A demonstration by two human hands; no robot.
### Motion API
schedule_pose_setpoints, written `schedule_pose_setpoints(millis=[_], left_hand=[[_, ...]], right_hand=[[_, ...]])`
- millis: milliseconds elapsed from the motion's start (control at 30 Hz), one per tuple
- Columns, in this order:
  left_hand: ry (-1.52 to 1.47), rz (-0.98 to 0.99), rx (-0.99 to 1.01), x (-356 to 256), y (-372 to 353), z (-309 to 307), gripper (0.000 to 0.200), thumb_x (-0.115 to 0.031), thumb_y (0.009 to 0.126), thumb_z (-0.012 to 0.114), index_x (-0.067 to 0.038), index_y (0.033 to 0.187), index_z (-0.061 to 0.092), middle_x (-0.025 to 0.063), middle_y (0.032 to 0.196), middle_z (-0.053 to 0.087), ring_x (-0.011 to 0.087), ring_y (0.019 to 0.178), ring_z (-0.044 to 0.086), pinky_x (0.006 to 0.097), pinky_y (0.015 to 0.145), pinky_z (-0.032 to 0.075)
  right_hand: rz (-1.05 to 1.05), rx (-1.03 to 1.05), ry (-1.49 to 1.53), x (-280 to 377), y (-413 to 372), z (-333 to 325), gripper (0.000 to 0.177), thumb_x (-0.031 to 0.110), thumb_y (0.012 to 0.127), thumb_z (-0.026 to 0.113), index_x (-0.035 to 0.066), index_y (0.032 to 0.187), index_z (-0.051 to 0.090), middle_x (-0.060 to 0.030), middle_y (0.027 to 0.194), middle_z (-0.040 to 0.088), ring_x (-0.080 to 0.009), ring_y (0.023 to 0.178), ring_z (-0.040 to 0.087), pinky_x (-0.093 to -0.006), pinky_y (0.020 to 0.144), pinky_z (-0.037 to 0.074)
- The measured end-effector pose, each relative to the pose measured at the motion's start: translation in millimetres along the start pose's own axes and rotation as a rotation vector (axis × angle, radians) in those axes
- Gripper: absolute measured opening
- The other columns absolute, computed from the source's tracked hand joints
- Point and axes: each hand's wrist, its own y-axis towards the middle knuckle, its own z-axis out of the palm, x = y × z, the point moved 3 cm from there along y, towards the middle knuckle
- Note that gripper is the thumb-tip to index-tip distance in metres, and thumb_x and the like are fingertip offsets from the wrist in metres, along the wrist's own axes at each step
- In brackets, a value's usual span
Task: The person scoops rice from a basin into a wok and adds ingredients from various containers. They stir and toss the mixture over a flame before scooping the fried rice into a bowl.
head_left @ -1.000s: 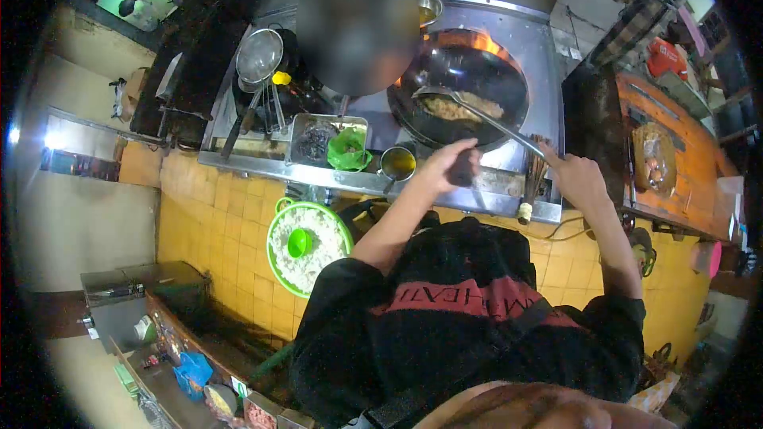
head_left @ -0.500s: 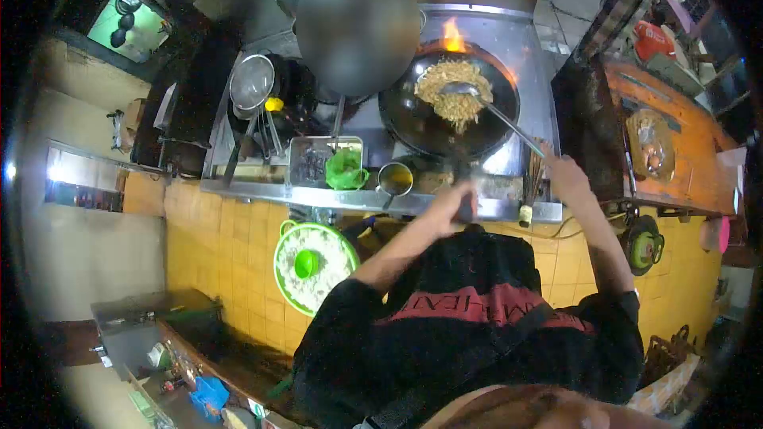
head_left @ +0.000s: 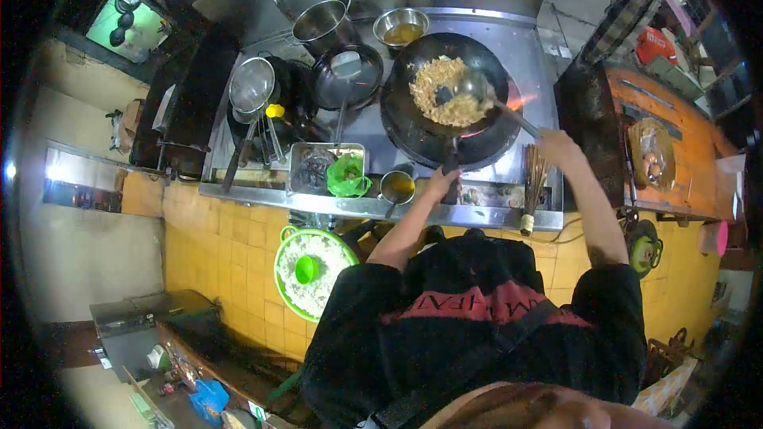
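Observation:
My left hand is closed around the handle of a dark wok over the burner. The wok looks tipped, with its far side raised. In it lies brown, grainy food that looks like fried rice. My right hand grips the long handle of a metal ladle, whose blurred bowl is in the food. A small flame shows at the wok's right side. Beneath my right hand, a bamboo brush rests on the stove's front edge.
Left of the wok are a frying pan, a steel pot and a strainer. Behind it sits a metal bowl. A tray with a green bag and a cup line the front edge. A green-rimmed rice tub stands below.
The wok has shifted away from me and tipped, with my left hand following. The flame behind it has shrunk. A blurred grey patch covering the pots and bowl is gone.

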Motion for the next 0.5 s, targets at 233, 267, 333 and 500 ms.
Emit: schedule_pose_setpoints(millis=[233,267,333,500], left_hand=[[-0.074,-0.095,0.013,-17,-15,5,0.020,-0.019,0.082,0.064,-0.003,0.086,0.054,0.0063,0.066,0.057,0.0164,0.051,0.056,0.0324,0.048,0.049],[-0.096,-0.109,0.014,-20,-19,9,0.022,-0.018,0.080,0.066,-0.002,0.089,0.053,0.0061,0.067,0.057,0.0161,0.051,0.056,0.0312,0.046,0.049],[-0.069,-0.098,0.003,-22,-15,12,0.022,-0.018,0.080,0.067,-0.002,0.089,0.054,0.0062,0.067,0.057,0.0160,0.051,0.056,0.0314,0.046,0.049],[-0.338,-0.336,-0.173,-34,-22,49,0.021,-0.026,0.085,0.062,-0.007,0.076,0.059,0.0040,0.061,0.055,0.0156,0.046,0.050,0.0287,0.045,0.043]], right_hand=[[0.089,0.024,0.141,7,18,6,0.033,0.026,0.092,0.042,0.006,0.117,0.051,-0.0202,0.088,0.063,-0.0332,0.075,0.065,-0.0455,0.064,0.052],[0.078,0.234,0.051,4,9,-40,0.035,0.031,0.094,0.040,0.010,0.120,0.049,-0.0190,0.088,0.064,-0.0353,0.074,0.066,-0.0480,0.064,0.051],[-0.010,0.302,-0.159,-17,32,-11,0.035,0.030,0.093,0.041,0.006,0.117,0.050,-0.0204,0.087,0.064,-0.0350,0.073,0.066,-0.0426,0.060,0.053],[-0.006,-0.142,-0.029,32,38,59,0.034,0.023,0.090,0.045,-0.001,0.114,0.048,-0.0239,0.083,0.062,-0.0340,0.074,0.065,-0.0450,0.059,0.051]])
